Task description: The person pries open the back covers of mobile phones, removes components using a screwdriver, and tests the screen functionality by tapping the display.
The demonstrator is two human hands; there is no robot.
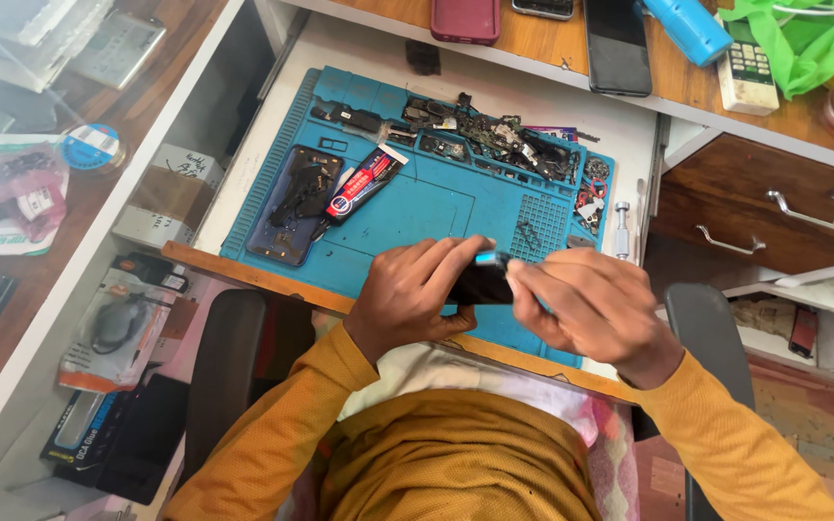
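Both hands, left (415, 294) and right (591, 307), are clamping a dark phone (483, 280) from either end, holding it steady above the blue mat's (417, 207) near edge, the glue tube (364, 181) lying behind

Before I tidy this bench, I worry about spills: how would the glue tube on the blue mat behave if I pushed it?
The glue tube lies flat and looks squeezed, so it would probably slide, not roll. It seems soft and light, likely denting under pressure. Its tip rests by the opened phone, so a push may nudge that.
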